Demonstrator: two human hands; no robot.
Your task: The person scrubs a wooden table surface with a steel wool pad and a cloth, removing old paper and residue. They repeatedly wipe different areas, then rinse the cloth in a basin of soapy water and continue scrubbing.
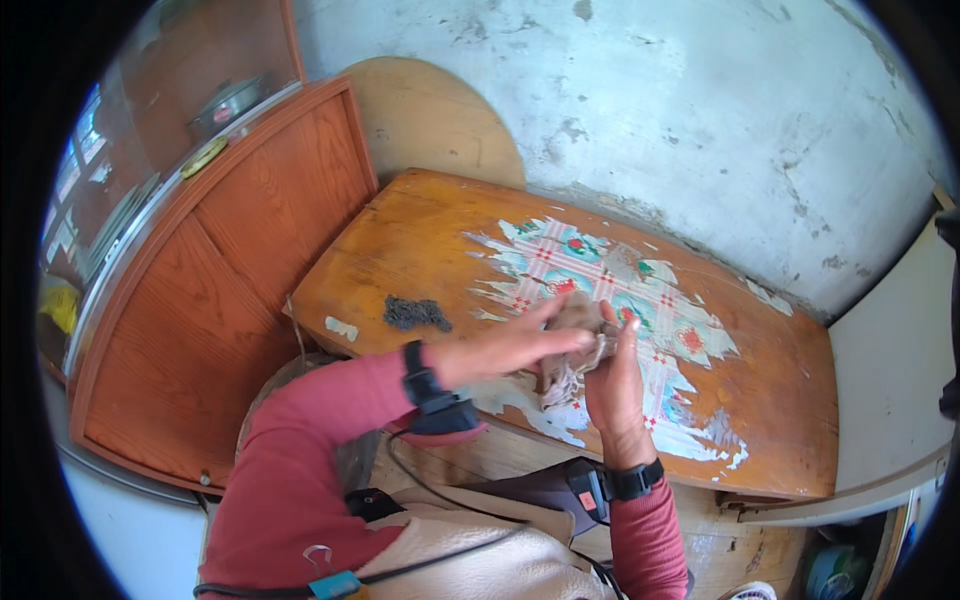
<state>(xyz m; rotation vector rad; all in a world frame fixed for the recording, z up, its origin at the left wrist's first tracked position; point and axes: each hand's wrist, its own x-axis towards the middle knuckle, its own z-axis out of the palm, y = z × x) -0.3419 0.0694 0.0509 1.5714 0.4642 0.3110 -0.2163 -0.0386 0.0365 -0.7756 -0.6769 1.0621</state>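
Note:
A crumpled brownish cloth (561, 384) is held between my two hands above a wooden table (375, 255). My left hand (517, 341) lies over the cloth from the left, fingers stretched along it. From the right, my right hand (616, 386) grips its other side with the thumb raised. Beneath the hands is a torn patterned table covering (690, 337), stuck to the wood in ragged patches with pink checks and red motifs. A dark grey scouring pad (416, 313) rests on the bare wood left of my hands.
An orange-brown wooden cabinet (247, 202) borders the table on the left, with a lidded pot (231, 103) on its ledge. A round board (431, 112) leans against the stained wall (637, 97). At the right end stands a pale panel (892, 352). A cable (450, 495) crosses my front.

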